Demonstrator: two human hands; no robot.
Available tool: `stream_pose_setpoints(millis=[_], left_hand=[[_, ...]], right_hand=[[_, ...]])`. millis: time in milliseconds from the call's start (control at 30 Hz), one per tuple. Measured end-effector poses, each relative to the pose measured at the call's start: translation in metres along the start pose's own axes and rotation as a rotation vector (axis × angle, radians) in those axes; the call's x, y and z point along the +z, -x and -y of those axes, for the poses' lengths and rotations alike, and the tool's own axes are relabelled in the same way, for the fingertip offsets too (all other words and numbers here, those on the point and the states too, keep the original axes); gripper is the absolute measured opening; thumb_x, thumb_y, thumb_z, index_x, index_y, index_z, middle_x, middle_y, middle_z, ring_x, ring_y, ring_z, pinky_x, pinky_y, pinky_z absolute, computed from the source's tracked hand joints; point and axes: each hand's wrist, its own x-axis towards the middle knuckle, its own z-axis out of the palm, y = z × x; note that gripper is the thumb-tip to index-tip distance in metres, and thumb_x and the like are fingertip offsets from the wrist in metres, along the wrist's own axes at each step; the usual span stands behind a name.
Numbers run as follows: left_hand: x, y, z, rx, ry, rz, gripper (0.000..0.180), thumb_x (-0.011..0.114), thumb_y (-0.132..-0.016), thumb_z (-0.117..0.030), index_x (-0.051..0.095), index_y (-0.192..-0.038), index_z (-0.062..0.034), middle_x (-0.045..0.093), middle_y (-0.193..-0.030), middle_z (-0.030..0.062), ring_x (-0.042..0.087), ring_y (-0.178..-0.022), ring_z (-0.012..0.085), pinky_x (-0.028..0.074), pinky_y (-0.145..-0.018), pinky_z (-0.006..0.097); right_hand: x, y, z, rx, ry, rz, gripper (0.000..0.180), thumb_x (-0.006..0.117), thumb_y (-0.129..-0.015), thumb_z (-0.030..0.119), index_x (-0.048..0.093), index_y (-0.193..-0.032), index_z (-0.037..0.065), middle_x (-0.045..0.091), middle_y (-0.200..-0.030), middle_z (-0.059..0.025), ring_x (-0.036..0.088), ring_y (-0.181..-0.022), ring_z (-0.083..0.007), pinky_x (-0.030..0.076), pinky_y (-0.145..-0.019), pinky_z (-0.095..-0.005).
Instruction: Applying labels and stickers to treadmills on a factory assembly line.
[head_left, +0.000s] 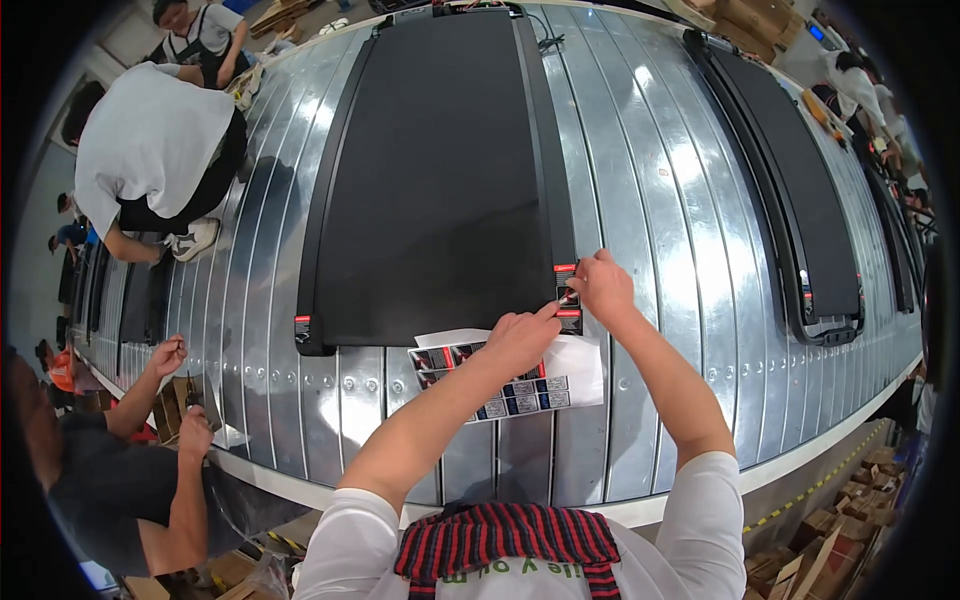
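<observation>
Both hands meet at the near right corner of a black treadmill deck (440, 180) lying on a ribbed metal conveyor (650, 180). The left hand (520, 340) is loosely curled, its forefinger stretched out and pressing a small black-and-red sticker (569, 305) on the deck's side rail. The right hand (600, 285) is nearly closed, its fingertips pinching the sticker's upper edge. Both forearms reach forward from the lower edge, bare below white sleeves. Just under the left hand, a white sheet of stickers (540, 390) lies flat on the conveyor.
</observation>
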Motion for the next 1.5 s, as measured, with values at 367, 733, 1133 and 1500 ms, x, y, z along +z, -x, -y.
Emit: stream_pose_setpoints(millis=[367, 733, 1133, 1500], left_hand=[[0.000, 0.022, 0.009, -0.033, -0.024, -0.065, 0.011, 0.055, -0.070, -0.014, 0.056, -0.079, -0.0078, 0.048, -0.110, 0.0111, 0.061, -0.075, 0.0271, 0.050, -0.061, 0.042], [-0.015, 0.190, -0.056, 0.023, 0.552, -0.363, 0.016, 0.054, -0.080, -0.022, 0.052, -0.083, -0.0063, 0.058, -0.071, 0.0128, 0.056, -0.069, 0.0345, 0.043, -0.059, 0.042], [0.000, 0.262, -0.074, -0.246, 1.016, -0.904, 0.036, 0.052, -0.081, -0.027, 0.053, -0.104, 0.0019, 0.060, -0.093, 0.0201, 0.058, -0.087, 0.0288, 0.043, -0.077, 0.034], [0.068, 0.287, -0.017, -0.584, 1.125, -1.012, 0.030, 0.057, -0.079, -0.022, 0.059, -0.096, 0.0020, 0.063, -0.089, 0.0138, 0.060, -0.078, 0.0196, 0.046, -0.070, 0.033]], right_hand=[[0.030, -0.027, 0.007, 0.237, -0.280, -0.089, 0.077, 0.067, -0.060, 0.058, 0.051, -0.106, -0.002, 0.055, -0.104, -0.0219, 0.053, -0.098, -0.0342, 0.042, -0.081, -0.0398], [0.042, 0.154, -0.085, 0.070, -1.108, 0.118, 0.031, 0.048, -0.088, 0.029, 0.050, -0.102, 0.002, 0.057, -0.082, -0.0068, 0.054, -0.068, -0.0128, 0.044, -0.057, -0.0233], [-0.002, 0.294, 0.077, -0.064, -1.787, 0.425, 0.057, 0.056, -0.081, 0.037, 0.038, -0.124, 0.003, 0.050, -0.117, -0.0090, 0.051, -0.104, -0.0226, 0.042, -0.088, -0.0350], [0.052, 0.301, 0.119, 0.141, -1.247, 0.462, 0.032, 0.063, -0.069, 0.002, 0.056, -0.101, 0.000, 0.061, -0.088, -0.0057, 0.058, -0.073, -0.0141, 0.047, -0.067, -0.0268]])
